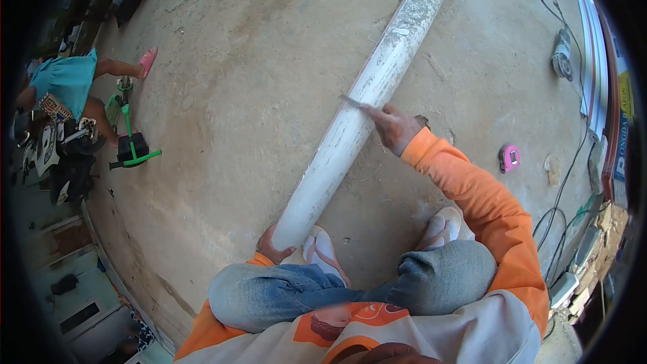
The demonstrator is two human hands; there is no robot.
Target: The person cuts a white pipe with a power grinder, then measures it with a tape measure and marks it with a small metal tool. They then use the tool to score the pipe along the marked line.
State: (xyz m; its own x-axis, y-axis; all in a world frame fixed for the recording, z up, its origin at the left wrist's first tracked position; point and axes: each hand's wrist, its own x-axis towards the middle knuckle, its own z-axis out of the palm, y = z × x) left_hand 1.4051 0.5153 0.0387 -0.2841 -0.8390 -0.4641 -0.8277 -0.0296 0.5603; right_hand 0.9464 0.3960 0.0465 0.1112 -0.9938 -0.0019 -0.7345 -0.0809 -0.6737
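Observation:
A long white pipe [330, 158] with a worn, patchy surface slants across the concrete floor, its near end by my feet. My left hand [273, 245] is wrapped round that near end, most of its fingers hidden by the pipe. My right hand [396, 127] grips a knife [352, 102], its thin dark blade lying across the top of the pipe. The handle is largely covered by my fingers.
A pink tape measure [509, 158] lies to the right. Beyond it are an angle grinder [561, 57], black cables [561, 192] and long metal profiles [588, 47]. At the left, a person in a teal skirt [64, 81] is beside a green scooter [130, 136].

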